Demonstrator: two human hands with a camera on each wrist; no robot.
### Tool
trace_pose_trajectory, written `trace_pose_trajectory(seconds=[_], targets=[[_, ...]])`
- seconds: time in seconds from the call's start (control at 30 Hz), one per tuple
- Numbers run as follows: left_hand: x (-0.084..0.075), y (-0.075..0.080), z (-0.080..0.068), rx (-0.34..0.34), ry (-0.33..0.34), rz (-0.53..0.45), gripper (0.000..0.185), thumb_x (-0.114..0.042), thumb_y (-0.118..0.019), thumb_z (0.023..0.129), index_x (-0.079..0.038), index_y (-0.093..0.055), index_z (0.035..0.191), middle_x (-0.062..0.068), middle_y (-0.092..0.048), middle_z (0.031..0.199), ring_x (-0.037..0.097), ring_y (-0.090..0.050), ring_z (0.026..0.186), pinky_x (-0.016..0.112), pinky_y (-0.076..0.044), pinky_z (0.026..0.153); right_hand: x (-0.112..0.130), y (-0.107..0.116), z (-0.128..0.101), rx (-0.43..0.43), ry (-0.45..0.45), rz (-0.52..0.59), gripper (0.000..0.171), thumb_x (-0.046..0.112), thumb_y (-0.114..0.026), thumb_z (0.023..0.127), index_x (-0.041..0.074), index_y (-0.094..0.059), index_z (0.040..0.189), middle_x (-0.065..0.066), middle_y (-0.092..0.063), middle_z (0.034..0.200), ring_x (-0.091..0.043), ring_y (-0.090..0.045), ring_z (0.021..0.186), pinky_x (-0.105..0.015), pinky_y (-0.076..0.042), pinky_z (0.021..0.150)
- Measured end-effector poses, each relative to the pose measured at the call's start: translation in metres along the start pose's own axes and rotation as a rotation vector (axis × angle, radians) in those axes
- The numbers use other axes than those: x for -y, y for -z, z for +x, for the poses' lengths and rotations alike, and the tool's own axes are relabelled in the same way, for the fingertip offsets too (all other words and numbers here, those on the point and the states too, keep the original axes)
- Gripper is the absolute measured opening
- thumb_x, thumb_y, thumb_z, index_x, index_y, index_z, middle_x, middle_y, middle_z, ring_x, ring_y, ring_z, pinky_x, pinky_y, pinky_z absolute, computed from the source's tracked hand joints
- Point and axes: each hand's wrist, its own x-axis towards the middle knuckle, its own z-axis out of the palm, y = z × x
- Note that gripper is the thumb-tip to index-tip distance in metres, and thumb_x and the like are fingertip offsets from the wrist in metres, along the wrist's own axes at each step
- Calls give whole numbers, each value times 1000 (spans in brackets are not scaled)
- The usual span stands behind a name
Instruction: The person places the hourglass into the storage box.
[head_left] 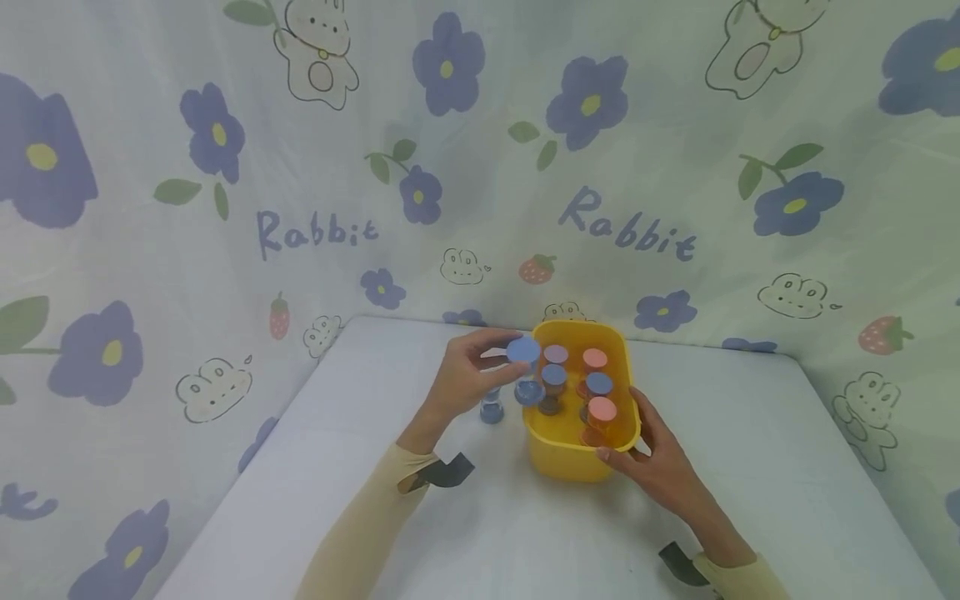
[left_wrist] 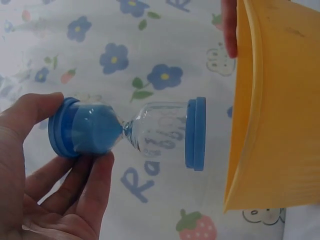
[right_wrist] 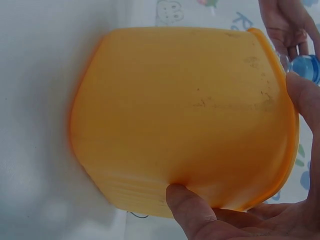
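We see our left hand (head_left: 463,375) holding a blue sand timer (left_wrist: 127,132) by one of its end caps, pinched between the thumb and the fingers (left_wrist: 82,187), so that the glass body lies sideways in the air just beside the left wall of the yellow tub (head_left: 577,454). Our right hand (head_left: 660,462) grips the tub at its near right corner, with the thumb on the outer wall and the fingers over the rim, and it keeps the tub steady on the white tabletop (head_left: 300,500), which stands near the far edge in front of the flowered cloth. Inside the tub several timers with pink and blue caps (head_left: 596,385) stand upright and close together; two more blue timers (head_left: 492,407) stand on the tabletop just beside the left wall of the tub, though the head view is small and we cannot tell if they touch it. In our judgement the step in hand is to carry this timer between the tub and the tabletop. To do it well, we should hold the cap firmly, turn the timer upright before it goes down, keep it free from the rim, and choose a free gap so the neighbours do not fall.
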Motion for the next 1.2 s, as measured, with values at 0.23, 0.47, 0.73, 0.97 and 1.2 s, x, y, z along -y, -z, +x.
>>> trace_pose_trajectory(seconds=[0.23, 0.47, 0.73, 0.97, 1.2], targets=[[2, -10, 7, 29, 21, -20, 42, -5, -81, 87, -2, -68, 127, 18, -70, 127, 21, -71, 112, 36, -61, 98, -1, 1, 0, 1, 19, 17, 110, 45, -80, 89, 24, -6, 167, -13, -10, 176, -48, -24, 156, -55, -44, 112], [11, -20, 12, 63, 115, 24, 42, -15, -81, 89, -6, -69, 128, 12, -71, 129, 25, -71, 116, 34, -61, 99, -2, 1, 0, 1, 30, 15, 110, 44, -79, 90, 23, -5, 167, -14, -10, 175, -48, -24, 156, -55, -45, 112], [24, -30, 14, 94, 178, 31, 43, -17, -83, 87, -6, -70, 127, 10, -72, 129, 26, -70, 119, 30, -61, 96, -2, 1, -1, 1, 31, 15, 110, 44, -79, 89, 22, -5, 167, -14, -10, 175, -49, -23, 156, -55, -43, 112], [33, -35, 15, 119, 230, 76, 51, -18, -85, 85, -4, -67, 131, 12, -70, 132, 28, -70, 117, 33, -61, 98, -3, 1, 0, 3, 36, 20, 108, 44, -79, 90, 24, -6, 167, -13, -10, 176, -49, -22, 157, -56, -43, 113], [38, -42, 14, 142, 322, 179, 47, -28, -86, 84, -14, -70, 126, 2, -72, 123, 17, -68, 111, 32, -61, 98, -3, 0, 0, -9, 52, 10, 106, 44, -79, 90, 26, -9, 167, -13, -12, 175, -49, -22, 157, -57, -46, 111]])
